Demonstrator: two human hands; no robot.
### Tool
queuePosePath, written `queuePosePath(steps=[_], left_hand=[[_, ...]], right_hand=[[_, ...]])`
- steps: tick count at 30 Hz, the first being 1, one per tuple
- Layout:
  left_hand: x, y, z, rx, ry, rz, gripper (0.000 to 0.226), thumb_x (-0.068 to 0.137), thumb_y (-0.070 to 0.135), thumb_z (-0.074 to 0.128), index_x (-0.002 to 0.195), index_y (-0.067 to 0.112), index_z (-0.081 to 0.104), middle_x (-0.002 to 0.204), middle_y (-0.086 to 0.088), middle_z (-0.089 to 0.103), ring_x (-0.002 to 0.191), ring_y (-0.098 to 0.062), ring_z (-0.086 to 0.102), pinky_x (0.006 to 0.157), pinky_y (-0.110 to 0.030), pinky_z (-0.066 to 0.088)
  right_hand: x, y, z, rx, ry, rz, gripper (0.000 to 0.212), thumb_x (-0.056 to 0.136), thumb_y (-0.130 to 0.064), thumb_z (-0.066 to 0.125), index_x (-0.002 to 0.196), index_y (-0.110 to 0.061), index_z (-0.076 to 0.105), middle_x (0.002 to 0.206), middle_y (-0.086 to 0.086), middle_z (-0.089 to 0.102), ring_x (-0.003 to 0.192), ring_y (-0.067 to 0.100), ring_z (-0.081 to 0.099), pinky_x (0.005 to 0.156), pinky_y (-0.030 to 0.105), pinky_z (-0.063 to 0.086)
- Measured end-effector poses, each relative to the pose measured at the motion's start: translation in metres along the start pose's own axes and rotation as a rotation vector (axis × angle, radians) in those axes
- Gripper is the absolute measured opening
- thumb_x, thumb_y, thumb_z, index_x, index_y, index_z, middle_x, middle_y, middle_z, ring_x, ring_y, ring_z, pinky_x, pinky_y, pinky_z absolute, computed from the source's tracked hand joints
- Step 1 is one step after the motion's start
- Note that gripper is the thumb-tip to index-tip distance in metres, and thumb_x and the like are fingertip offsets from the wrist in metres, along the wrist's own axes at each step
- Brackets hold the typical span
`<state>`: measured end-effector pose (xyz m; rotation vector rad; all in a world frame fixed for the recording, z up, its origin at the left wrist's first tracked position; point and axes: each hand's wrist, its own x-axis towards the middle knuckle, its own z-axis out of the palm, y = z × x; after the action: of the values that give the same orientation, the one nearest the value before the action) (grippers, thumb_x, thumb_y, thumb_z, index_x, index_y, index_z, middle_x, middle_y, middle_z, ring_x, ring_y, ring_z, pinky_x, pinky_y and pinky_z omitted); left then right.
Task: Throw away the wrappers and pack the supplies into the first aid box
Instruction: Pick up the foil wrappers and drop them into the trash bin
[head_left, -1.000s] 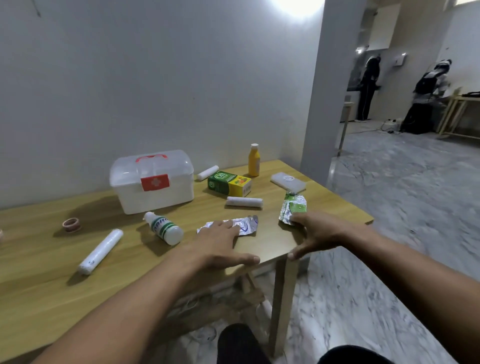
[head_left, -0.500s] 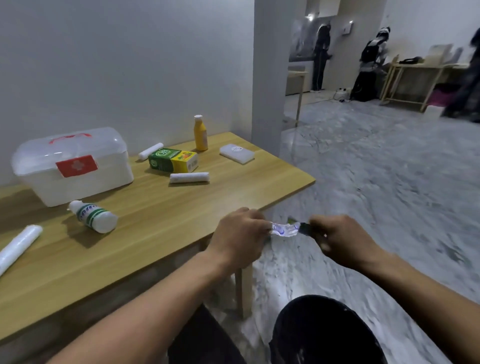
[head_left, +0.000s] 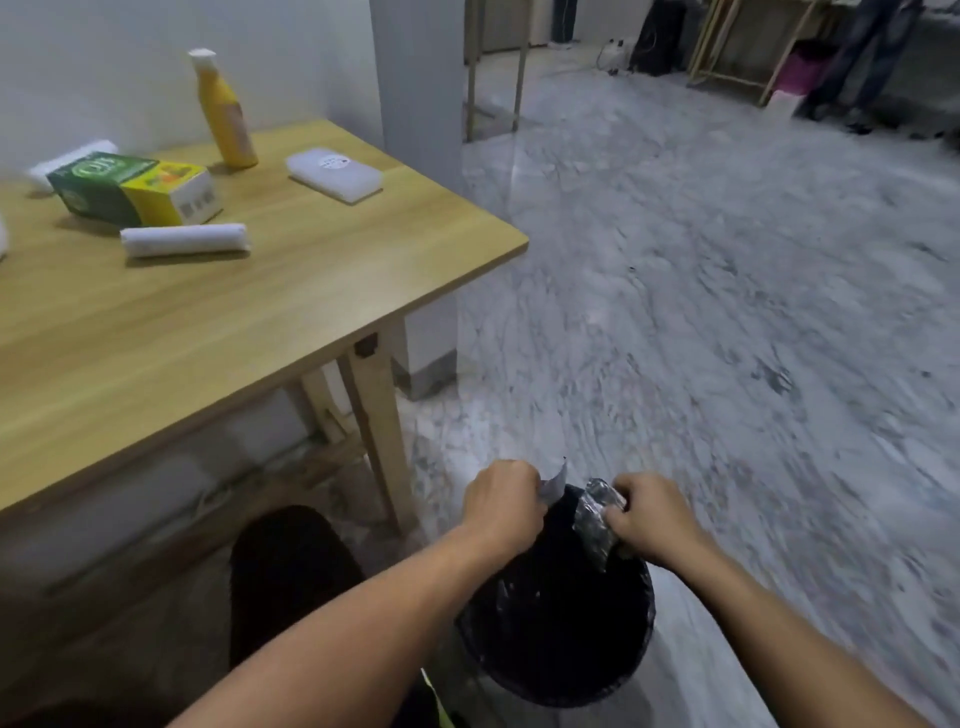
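Head view shows your left hand (head_left: 501, 501) clenched on a pale wrapper (head_left: 555, 480) and your right hand (head_left: 644, 514) grasping a crumpled silver wrapper (head_left: 597, 514), both grips poised directly above the black-lined bin (head_left: 561, 644) so a release drops them inside; supplies wait on the surface (head_left: 291, 291)
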<state>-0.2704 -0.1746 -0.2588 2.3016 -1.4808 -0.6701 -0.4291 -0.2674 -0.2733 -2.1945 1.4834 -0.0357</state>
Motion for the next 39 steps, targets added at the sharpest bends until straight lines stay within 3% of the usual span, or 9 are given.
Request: queuePosePath(steps=[5,7,9,13,17,20,22,28,39], left_hand=[[0.007,-0.002,0.029,-0.15,-0.145,-0.044,0.029,0.082,0.022,0.072,0.105,0.006,0.067,0.103,-0.009,0.069,0.099,-0.028,0.065,0.084,-0.037,0.053],[0.01,-0.007,0.033,-0.114,-0.17,-0.027,0.041,0.081,0.027,0.071,0.118,0.01,0.063,0.117,-0.009,0.066,0.11,-0.027,0.062,0.092,-0.04,0.052],[0.015,-0.013,0.031,-0.091,-0.211,-0.03,0.053,0.082,0.031,0.07,0.13,0.012,0.056,0.129,-0.008,0.061,0.118,-0.026,0.058,0.097,-0.042,0.05],[0.026,-0.021,0.001,-0.011,-0.24,-0.026,0.044,0.081,0.038,0.069,0.115,0.013,0.064,0.115,-0.007,0.066,0.105,-0.027,0.063,0.089,-0.042,0.054],[0.034,-0.014,-0.053,0.101,-0.294,0.007,0.057,0.08,0.043,0.069,0.127,0.012,0.058,0.125,-0.006,0.062,0.111,-0.026,0.06,0.094,-0.041,0.051],[0.037,-0.004,-0.101,0.169,-0.301,0.05,0.043,0.078,0.047,0.07,0.096,0.01,0.06,0.097,-0.004,0.064,0.087,-0.022,0.061,0.084,-0.032,0.05],[0.031,0.005,-0.139,0.159,-0.306,0.062,0.046,0.077,0.051,0.069,0.101,0.012,0.065,0.1,-0.001,0.066,0.089,-0.02,0.063,0.087,-0.033,0.052],[-0.01,0.009,-0.257,-0.252,-0.31,0.033,0.049,0.077,0.04,0.076,0.112,0.007,0.068,0.105,-0.008,0.071,0.094,-0.021,0.07,0.082,-0.035,0.06],[-0.097,-0.103,-0.399,-0.133,0.156,-0.153,0.036,0.078,0.036,0.075,0.105,0.011,0.072,0.101,-0.012,0.071,0.095,-0.023,0.068,0.078,-0.035,0.056]], right_hand=[[0.002,0.018,0.026,0.069,-0.058,0.134,0.02,0.076,-0.021,0.062,0.059,-0.021,0.052,0.067,0.002,0.06,0.067,0.024,0.06,0.056,0.028,0.042],[0.002,0.025,0.034,0.063,-0.106,0.171,0.005,0.076,-0.027,0.065,0.076,-0.023,0.063,0.08,0.002,0.066,0.075,0.022,0.061,0.063,0.028,0.046],[0.003,0.032,0.038,0.059,-0.145,0.196,0.02,0.076,-0.03,0.069,0.094,-0.02,0.067,0.092,0.003,0.069,0.084,0.022,0.064,0.072,0.03,0.051],[0.012,0.018,0.025,0.071,-0.158,0.145,0.03,0.077,-0.032,0.07,0.102,-0.017,0.067,0.099,0.003,0.069,0.096,0.023,0.064,0.076,0.027,0.046],[0.026,-0.03,-0.017,0.069,-0.183,-0.012,0.036,0.078,-0.034,0.072,0.108,-0.015,0.066,0.1,0.002,0.071,0.093,0.019,0.064,0.078,0.027,0.046],[0.032,-0.075,-0.059,0.033,-0.216,-0.149,0.045,0.076,-0.038,0.074,0.115,-0.018,0.064,0.106,0.0,0.071,0.092,0.016,0.065,0.084,0.03,0.051],[0.033,-0.108,-0.088,-0.021,-0.242,-0.232,0.053,0.074,-0.039,0.076,0.12,-0.018,0.062,0.111,0.0,0.07,0.095,0.016,0.065,0.088,0.034,0.053],[0.024,-0.205,-0.165,-0.134,-0.25,-0.392,0.068,0.067,-0.032,0.084,0.127,-0.015,0.058,0.121,0.004,0.066,0.103,0.02,0.066,0.09,0.037,0.054],[-0.005,-0.403,-0.181,-0.187,-0.138,-0.724,0.058,0.066,-0.025,0.086,0.119,-0.016,0.064,0.109,0.002,0.071,0.095,0.029,0.07,0.081,0.046,0.059]])
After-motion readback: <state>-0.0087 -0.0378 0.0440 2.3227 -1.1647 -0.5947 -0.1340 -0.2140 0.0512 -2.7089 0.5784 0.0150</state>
